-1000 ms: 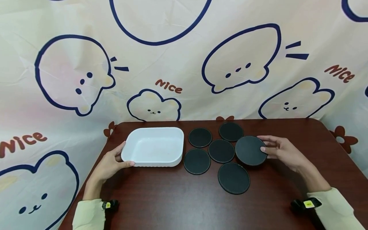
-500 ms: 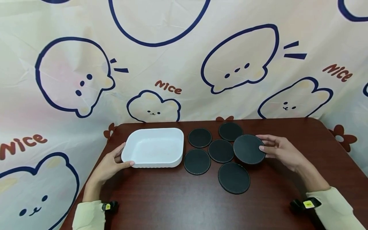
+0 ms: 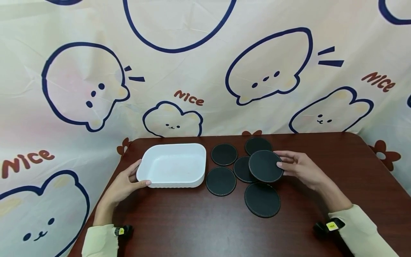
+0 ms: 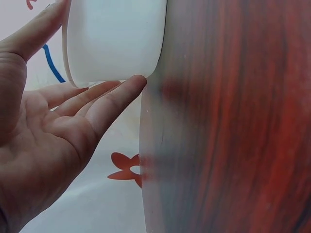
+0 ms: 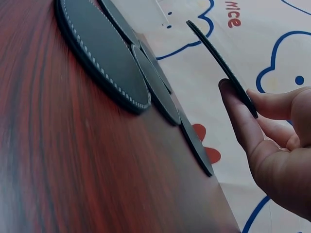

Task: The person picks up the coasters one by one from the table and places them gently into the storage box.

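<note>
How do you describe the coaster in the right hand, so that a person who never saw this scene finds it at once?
Look at the brown table, right of the white tray, where round black coasters lie. Above their right side, the right hand pinches one coaster by its edge. Only this coaster is raised; the five others lie flat on the table.

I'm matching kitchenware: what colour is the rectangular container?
The rectangular container is white, clearest in the head view.
</note>
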{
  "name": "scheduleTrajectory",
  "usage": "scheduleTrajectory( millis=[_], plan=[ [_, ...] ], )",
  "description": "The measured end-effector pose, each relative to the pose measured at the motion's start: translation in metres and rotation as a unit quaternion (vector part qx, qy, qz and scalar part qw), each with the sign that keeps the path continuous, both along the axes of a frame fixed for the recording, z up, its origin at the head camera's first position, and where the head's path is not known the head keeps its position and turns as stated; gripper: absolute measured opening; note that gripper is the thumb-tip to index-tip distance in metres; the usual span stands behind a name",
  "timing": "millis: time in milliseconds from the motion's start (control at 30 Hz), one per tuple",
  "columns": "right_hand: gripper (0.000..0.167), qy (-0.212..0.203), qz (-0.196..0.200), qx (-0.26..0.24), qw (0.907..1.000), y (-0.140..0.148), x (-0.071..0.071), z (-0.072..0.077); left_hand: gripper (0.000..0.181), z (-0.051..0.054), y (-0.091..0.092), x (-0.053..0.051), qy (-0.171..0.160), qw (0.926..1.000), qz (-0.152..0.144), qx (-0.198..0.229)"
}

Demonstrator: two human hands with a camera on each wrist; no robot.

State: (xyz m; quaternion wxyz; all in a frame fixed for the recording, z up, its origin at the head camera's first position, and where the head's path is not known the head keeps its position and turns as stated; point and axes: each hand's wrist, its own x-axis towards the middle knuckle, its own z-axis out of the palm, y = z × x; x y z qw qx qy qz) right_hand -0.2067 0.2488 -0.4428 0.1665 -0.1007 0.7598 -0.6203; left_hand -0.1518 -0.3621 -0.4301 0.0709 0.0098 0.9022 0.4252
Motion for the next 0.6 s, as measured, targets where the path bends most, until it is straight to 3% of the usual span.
scheduleTrajectory(
  millis=[600],
  plan=[
    [0.064, -0.03, 0.005, -0.039, 0.9988, -0.048, -0.014, 0.001, 0.107, -0.003, -0.002, 0.0, -0.005, 1.0, -0.003, -0.005]
  ],
)
